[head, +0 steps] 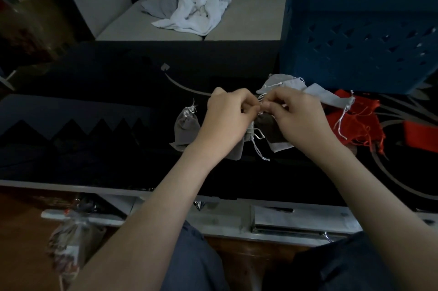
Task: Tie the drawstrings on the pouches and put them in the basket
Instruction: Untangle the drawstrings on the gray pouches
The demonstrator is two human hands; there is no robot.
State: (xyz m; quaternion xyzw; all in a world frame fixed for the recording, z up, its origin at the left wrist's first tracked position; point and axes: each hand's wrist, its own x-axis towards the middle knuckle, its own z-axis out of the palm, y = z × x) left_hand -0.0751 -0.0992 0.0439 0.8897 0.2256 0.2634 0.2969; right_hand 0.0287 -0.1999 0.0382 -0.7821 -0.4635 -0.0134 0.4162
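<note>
Both hands engaged: my left hand (pixel 227 113) and right hand (pixel 298 115) each pinch the white drawstring (pixel 260 99) of one grey pouch (pixel 267 128) above the dark patterned table (pixel 94 101). One tied pouch (pixel 186 125) lies to the left. Three more grey pouches (pixel 294 83) and some red pouches (pixel 355 122), count unclear, lie before one blue basket (pixel 355 30). A sofa (pixel 237 28) stands behind.

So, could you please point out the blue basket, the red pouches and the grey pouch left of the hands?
Blue basket (pixel 343 16): head view, front wall.
Red pouches (pixel 358 120): head view, middle of the pile.
Grey pouch (pixel 186 127): head view, its body.
</note>
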